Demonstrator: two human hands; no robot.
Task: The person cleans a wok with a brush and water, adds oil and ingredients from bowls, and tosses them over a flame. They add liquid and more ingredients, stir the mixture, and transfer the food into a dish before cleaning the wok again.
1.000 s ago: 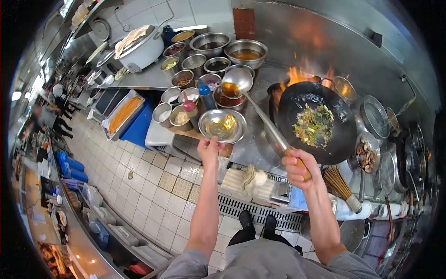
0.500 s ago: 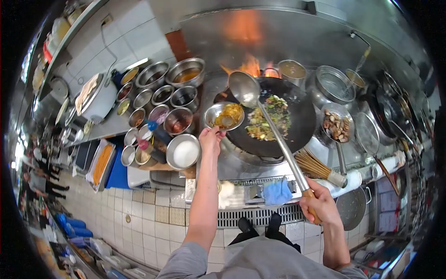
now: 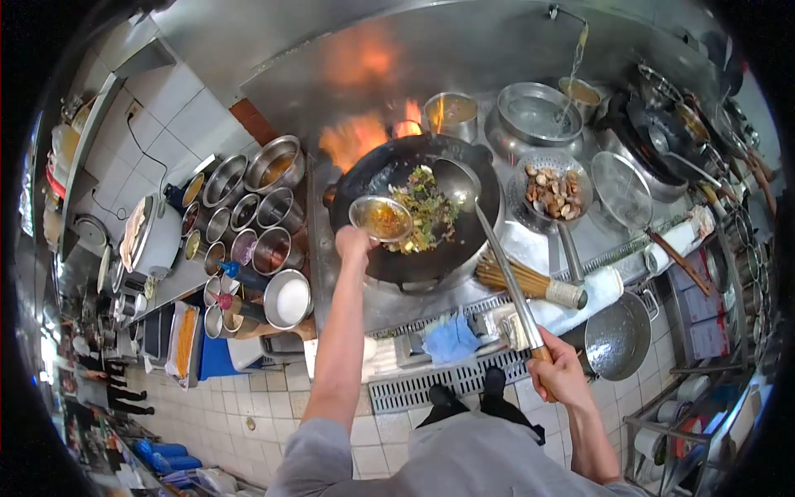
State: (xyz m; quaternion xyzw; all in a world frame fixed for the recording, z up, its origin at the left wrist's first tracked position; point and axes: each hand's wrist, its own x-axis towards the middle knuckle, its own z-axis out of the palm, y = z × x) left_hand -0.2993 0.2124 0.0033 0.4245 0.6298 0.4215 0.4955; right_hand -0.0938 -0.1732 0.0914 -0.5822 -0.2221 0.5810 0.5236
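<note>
My left hand (image 3: pixel 355 248) grips the rim of a small metal bowl (image 3: pixel 380 219), which is held over the left part of a black wok (image 3: pixel 364 178). A yellowish, oily sauce coats the inside of the bowl. Chopped green and pale food (image 3: pixel 431 207) lies in the wok, and flames (image 3: pixel 352 142) rise behind its far left rim. My right hand (image 3: pixel 558 366) is closed around the wooden handle of a long metal ladle (image 3: pixel 512 286). The ladle's round head rests inside the wok, at the right of the food.
Metal seasoning pots (image 3: pixel 273 248) crowd the counter at left. Right of the wok sit a strainer of clams (image 3: pixel 553 192), a wire skimmer (image 3: pixel 623 189) and a bamboo brush (image 3: pixel 530 283). Water runs into a large pot (image 3: pixel 538 114) behind. A blue cloth (image 3: pixel 450 338) lies on the stove's front edge.
My view has turned to the right. The bowl has moved from the wok's left rim to over the wok, and the ladle head has gone from above the far left rim to the food's right side.
</note>
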